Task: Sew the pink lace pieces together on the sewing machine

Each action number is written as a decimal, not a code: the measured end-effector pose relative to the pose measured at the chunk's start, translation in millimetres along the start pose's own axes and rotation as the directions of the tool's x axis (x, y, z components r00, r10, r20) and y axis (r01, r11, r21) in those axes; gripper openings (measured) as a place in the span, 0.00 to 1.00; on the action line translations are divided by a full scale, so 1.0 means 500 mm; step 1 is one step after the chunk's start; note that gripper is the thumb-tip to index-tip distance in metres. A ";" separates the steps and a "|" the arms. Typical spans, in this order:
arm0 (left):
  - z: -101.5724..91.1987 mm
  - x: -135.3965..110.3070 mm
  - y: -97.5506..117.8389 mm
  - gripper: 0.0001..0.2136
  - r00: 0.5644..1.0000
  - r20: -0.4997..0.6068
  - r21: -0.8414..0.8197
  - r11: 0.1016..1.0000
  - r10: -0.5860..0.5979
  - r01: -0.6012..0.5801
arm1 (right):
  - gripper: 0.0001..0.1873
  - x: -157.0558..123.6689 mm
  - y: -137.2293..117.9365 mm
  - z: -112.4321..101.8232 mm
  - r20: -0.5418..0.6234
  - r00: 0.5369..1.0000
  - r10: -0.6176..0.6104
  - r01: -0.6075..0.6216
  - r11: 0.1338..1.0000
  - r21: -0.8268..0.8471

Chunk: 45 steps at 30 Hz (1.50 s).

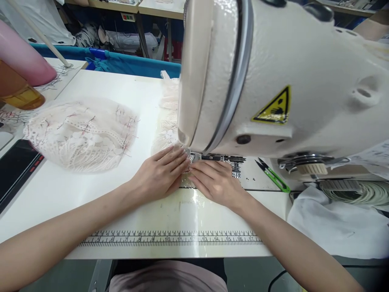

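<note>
At the sewing machine's presser foot, my left hand [162,172] rests on a strip of cream lace fabric [167,127], its fingers together and bent over the edge. My right hand [214,178] meets it from the other side, fingertips pressed together at the lace just in front of the foot. The bit of lace between my fingertips is mostly hidden. Behind my left hand the strip runs back along the machine head [212,73]. Left of it lies a bunched lace piece [83,136] with loose dark and red threads.
Green thread snips [273,175] lie right of the needle plate. A printed ruler [170,238] runs along the table's front edge. On the left are a dark phone-like device [18,170] and a pink thread cone [26,52]. White cloth [337,223] lies at right.
</note>
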<state>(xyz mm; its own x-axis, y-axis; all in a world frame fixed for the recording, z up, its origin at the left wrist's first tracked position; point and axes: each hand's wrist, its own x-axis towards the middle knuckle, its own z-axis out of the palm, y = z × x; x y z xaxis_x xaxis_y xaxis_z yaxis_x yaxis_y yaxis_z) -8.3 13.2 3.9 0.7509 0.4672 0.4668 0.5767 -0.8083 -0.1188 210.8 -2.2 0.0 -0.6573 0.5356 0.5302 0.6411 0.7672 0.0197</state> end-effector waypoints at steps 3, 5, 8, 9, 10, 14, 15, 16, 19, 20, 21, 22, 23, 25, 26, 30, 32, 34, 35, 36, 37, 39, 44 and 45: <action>0.001 0.000 0.006 0.15 1.000 0.007 0.027 1.000 -0.006 0.006 | 0.08 -0.001 0.002 -0.001 0.018 1.000 0.019 -0.019 1.000 0.020; 0.000 0.002 0.009 0.15 1.000 0.006 0.036 0.999 -0.001 0.001 | 0.08 -0.002 0.005 -0.002 0.035 0.999 0.026 -0.027 0.999 0.028; -0.002 0.006 0.012 0.15 1.000 0.005 0.036 0.999 -0.005 0.005 | 0.09 -0.004 0.009 -0.002 0.035 0.999 0.029 -0.030 0.999 0.027; -0.002 0.006 0.013 0.14 1.000 0.010 0.031 0.999 -0.013 0.013 | 0.10 -0.004 0.011 -0.001 0.028 0.999 0.029 -0.029 0.999 0.029; -0.002 0.007 0.013 0.14 1.000 0.015 0.022 1.000 -0.023 0.022 | 0.10 -0.005 0.012 -0.001 0.021 0.999 0.027 -0.028 0.999 0.031; -0.002 0.005 0.013 0.14 0.998 0.021 -0.025 0.998 -0.055 0.056 | 0.11 -0.006 0.017 -0.001 0.026 0.999 0.025 -0.025 0.999 0.036; -0.001 0.005 0.012 0.14 0.998 0.020 -0.033 0.998 -0.058 0.059 | 0.11 -0.006 0.018 -0.001 0.032 0.999 0.027 -0.028 0.999 0.035; -0.001 0.004 0.012 0.15 0.998 0.019 -0.039 0.997 -0.061 0.061 | 0.11 -0.007 0.019 -0.001 0.038 0.999 0.031 -0.033 0.999 0.036; 0.002 0.002 0.011 0.15 0.997 0.021 -0.050 0.996 -0.070 0.071 | 0.12 -0.009 0.021 0.000 0.046 0.998 0.043 -0.045 0.998 0.034; 0.002 0.001 0.011 0.15 0.997 0.023 -0.052 0.996 -0.074 0.075 | 0.12 -0.011 0.021 0.001 0.049 0.998 0.048 -0.050 0.998 0.029; 0.003 0.001 0.011 0.15 0.996 0.027 -0.054 0.995 -0.079 0.081 | 0.12 -0.012 0.021 0.002 0.052 0.997 0.052 -0.053 0.998 0.025; 0.003 0.001 0.011 0.15 0.996 0.031 -0.056 0.995 -0.084 0.086 | 0.12 -0.013 0.022 0.002 0.052 0.997 0.056 -0.057 0.998 0.018; 0.004 0.001 0.011 0.16 0.995 0.038 -0.057 0.994 -0.090 0.092 | 0.12 -0.014 0.023 0.003 0.048 0.997 0.059 -0.060 0.998 0.013; 0.005 0.001 0.011 0.16 0.993 0.053 -0.059 0.993 -0.102 0.105 | 0.11 -0.017 0.024 0.005 0.036 0.997 0.065 -0.066 0.998 0.001; 0.005 0.002 0.011 0.16 0.992 0.060 -0.061 0.992 -0.107 0.110 | 0.11 -0.018 0.025 0.006 0.029 0.997 0.068 -0.068 0.998 -0.003; 0.007 0.005 0.011 0.16 0.991 0.072 -0.066 0.990 -0.116 0.121 | 0.10 -0.021 0.031 0.011 -0.001 0.997 0.079 -0.079 0.997 -0.004; 0.008 0.006 0.010 0.16 0.990 0.075 -0.067 0.990 -0.119 0.124 | 0.10 -0.021 0.033 0.013 -0.015 0.996 0.088 -0.088 0.996 0.005; 0.009 0.007 0.009 0.16 0.989 0.080 -0.066 0.990 -0.122 0.127 | 0.09 -0.020 0.033 0.014 -0.023 0.995 0.093 -0.093 0.996 0.012; 0.009 0.008 0.009 0.16 0.989 0.080 -0.063 0.990 -0.123 0.128 | 0.09 -0.019 0.034 0.014 -0.022 0.995 0.095 -0.094 0.995 0.012; 0.008 0.007 0.009 0.16 0.989 0.075 -0.057 0.990 -0.124 0.128 | 0.09 -0.019 0.033 0.015 -0.020 0.995 0.094 -0.094 0.996 0.010; 0.008 0.007 0.010 0.16 0.991 0.067 -0.050 0.991 -0.119 0.123 | 0.09 -0.020 0.033 0.015 -0.012 0.996 0.094 -0.094 0.996 0.009; 0.008 0.005 0.013 0.15 0.996 0.036 -0.039 0.996 -0.082 0.084 | 0.10 -0.022 0.033 0.017 0.014 0.995 0.103 -0.103 0.995 0.008; 0.013 -0.003 0.026 0.16 0.999 -0.007 -0.042 0.999 -0.033 0.032 | 0.11 -0.030 0.035 0.022 0.023 0.994 0.103 -0.103 0.995 0.015; 0.013 -0.005 0.027 0.16 0.999 -0.006 -0.041 0.998 -0.048 0.048 | 0.11 -0.030 0.034 0.022 0.014 0.994 0.104 -0.104 0.994 0.025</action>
<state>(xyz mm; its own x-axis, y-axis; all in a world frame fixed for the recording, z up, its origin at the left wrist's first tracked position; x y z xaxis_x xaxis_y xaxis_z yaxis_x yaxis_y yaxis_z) 0.0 3.5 -4.7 0.7204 0.5032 0.4774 0.5982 -0.7991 -0.0605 227.3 6.8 -17.1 -0.5925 0.6172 0.5176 0.6961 0.7157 -0.0566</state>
